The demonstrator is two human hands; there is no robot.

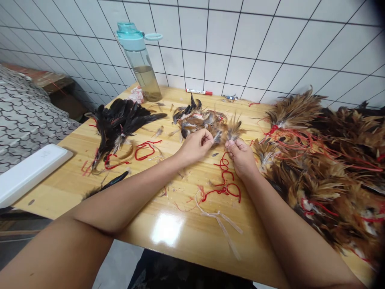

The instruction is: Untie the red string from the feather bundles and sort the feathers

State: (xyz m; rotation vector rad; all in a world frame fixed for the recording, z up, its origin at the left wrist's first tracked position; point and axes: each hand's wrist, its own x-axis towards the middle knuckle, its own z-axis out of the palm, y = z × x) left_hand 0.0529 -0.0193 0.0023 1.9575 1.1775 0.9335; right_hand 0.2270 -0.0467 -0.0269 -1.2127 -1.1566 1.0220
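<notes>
My right hand [240, 155] pinches a small fan of brown and grey feathers [235, 129], its tips pointing up. Just left of it, my left hand [198, 145] has its fingers curled together at the edge of a loose pile of mixed feathers [188, 120]; a small greyish feather [217, 137] shows at its fingertips. Curly red yarn [224, 176] lies on the table below my right hand. Nearer the front edge are strips of white tie [224, 224].
Bundles of brown feathers [300, 172] with red yarn cover the table's right side. Black feathers [120, 120] lie at the left, before a water bottle [146, 72]. A red marker [198, 92] rests by the tiled wall. A white box [34, 172] is at the left edge.
</notes>
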